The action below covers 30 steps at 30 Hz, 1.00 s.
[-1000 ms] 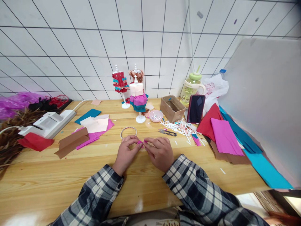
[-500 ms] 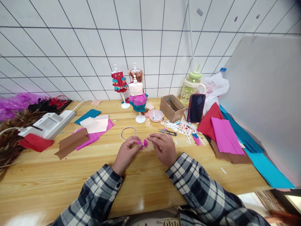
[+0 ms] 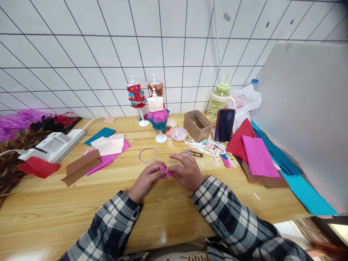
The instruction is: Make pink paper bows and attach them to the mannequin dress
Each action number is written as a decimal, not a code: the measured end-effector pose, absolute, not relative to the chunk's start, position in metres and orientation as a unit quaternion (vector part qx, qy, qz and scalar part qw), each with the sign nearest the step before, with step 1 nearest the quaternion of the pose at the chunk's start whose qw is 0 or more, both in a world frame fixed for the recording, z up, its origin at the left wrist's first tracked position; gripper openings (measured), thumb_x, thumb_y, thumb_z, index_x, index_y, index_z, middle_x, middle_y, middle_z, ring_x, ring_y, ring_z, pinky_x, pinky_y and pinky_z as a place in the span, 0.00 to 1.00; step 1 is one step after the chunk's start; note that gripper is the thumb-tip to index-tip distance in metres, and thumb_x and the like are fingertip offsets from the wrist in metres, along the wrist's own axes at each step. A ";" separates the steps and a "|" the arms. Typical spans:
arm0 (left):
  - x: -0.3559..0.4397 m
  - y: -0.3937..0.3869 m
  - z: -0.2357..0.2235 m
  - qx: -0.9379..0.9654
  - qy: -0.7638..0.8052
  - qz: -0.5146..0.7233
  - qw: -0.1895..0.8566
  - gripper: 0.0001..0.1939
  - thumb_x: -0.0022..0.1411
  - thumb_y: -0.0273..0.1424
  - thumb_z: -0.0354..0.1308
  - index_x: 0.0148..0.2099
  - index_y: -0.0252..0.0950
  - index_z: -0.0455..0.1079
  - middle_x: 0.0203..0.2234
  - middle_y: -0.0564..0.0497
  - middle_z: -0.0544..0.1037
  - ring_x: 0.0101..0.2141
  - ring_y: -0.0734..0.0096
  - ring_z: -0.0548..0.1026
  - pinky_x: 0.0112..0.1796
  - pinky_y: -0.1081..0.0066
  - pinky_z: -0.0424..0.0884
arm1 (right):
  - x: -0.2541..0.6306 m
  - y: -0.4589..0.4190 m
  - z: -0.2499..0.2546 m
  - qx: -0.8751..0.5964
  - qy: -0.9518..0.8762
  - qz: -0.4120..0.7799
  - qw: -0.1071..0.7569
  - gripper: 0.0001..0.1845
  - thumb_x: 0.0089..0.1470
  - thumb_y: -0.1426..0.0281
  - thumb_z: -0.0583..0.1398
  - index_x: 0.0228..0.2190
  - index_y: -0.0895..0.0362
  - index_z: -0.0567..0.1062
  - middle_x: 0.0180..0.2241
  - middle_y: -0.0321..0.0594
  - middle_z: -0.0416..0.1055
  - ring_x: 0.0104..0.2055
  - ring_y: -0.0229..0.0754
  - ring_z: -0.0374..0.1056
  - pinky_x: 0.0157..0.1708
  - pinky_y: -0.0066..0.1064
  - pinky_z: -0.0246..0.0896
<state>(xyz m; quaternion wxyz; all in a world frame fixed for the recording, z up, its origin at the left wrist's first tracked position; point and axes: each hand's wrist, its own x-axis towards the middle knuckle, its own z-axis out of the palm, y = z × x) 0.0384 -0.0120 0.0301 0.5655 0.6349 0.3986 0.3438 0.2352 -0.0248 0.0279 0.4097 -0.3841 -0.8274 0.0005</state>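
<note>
A small magenta paper bow [image 3: 165,172] sits between my two hands above the wooden table [image 3: 54,203]. My left hand [image 3: 146,177] pinches its left side with closed fingers. My right hand [image 3: 186,172] pinches the bow's right side with thumb and a finger, its other fingers stretched forward. Just beyond my hands lies a thin metal ring [image 3: 147,155], and small black snips [image 3: 193,153] lie to the right of it.
Three little mannequins in paper dresses [image 3: 157,112] stand at the back. Nearby are a pink dish [image 3: 179,134], a cardboard box [image 3: 198,125], a phone [image 3: 224,125], a green bottle [image 3: 220,98] and paper scraps [image 3: 210,146]. Coloured paper sheets [image 3: 258,156] lie right, more paper [image 3: 104,150] and a power strip [image 3: 54,143] left.
My right hand let go of the bow and drew slightly away, then came back to pinch it again. The bow now sits lower, close to the table.
</note>
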 end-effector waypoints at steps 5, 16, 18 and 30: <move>0.036 -0.014 0.031 0.658 0.449 0.373 0.476 0.16 0.61 0.40 0.56 0.49 0.39 0.71 0.45 0.46 0.75 0.48 0.58 0.70 0.50 0.60 0.64 | 0.235 -0.023 0.026 -0.419 -0.799 0.040 0.429 0.05 0.55 0.69 0.60 0.33 0.50 0.78 0.51 0.39 0.70 0.51 0.45 0.63 0.54 0.42 0.54; 0.036 -0.017 0.037 0.816 0.440 0.347 0.144 0.11 0.58 0.40 0.61 0.42 0.45 0.76 0.41 0.49 0.74 0.46 0.60 0.68 0.50 0.57 0.59 | 0.232 -0.017 0.018 -0.424 -0.737 0.199 0.487 0.04 0.51 0.68 0.64 0.31 0.53 0.77 0.48 0.43 0.70 0.48 0.44 0.65 0.49 0.40 0.61; 0.036 -0.016 0.036 0.810 0.454 0.346 0.132 0.09 0.59 0.39 0.59 0.40 0.46 0.77 0.40 0.50 0.75 0.45 0.60 0.68 0.49 0.57 0.59 | 0.230 -0.018 0.018 -0.425 -0.734 0.215 0.484 0.04 0.51 0.67 0.65 0.31 0.53 0.77 0.48 0.43 0.70 0.48 0.44 0.65 0.50 0.39 0.60; 0.034 -0.016 0.035 0.791 0.482 0.350 0.142 0.07 0.57 0.38 0.59 0.31 0.44 0.77 0.36 0.48 0.75 0.42 0.57 0.69 0.44 0.56 0.59 | 0.221 -0.022 0.019 -0.431 -0.674 0.326 0.504 0.11 0.49 0.66 0.65 0.37 0.55 0.77 0.44 0.45 0.72 0.44 0.43 0.69 0.42 0.34 0.64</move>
